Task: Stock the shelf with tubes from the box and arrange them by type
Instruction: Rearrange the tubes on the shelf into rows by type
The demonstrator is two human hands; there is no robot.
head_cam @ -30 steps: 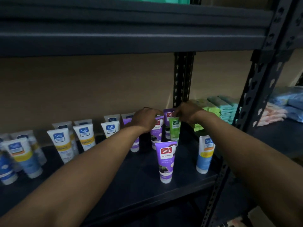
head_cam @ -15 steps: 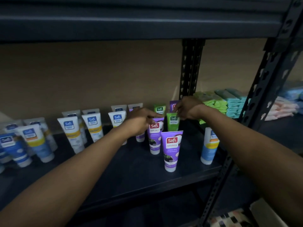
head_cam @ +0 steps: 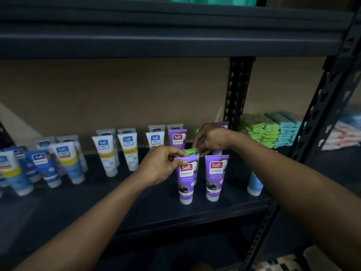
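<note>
L hand point(head_cam: 162, 165) is pinching the crimped top of the held purple tube point(head_cam: 185, 178), which is standing cap-down on the shelf point(head_cam: 136, 208) just left of the free purple tube point(head_cam: 215, 177). R hand point(head_cam: 211, 139) is pinching the green tube point(head_cam: 192, 154), sitting behind & left of that free tube. White tubes point(head_cam: 117, 153) are standing well left of it.

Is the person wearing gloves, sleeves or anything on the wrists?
No. The left hand and right hand are ungloved, with no rings, watch or bands visible. Left forearm and right forearm are uncovered to the frame edge; no sleeve shows.
</note>
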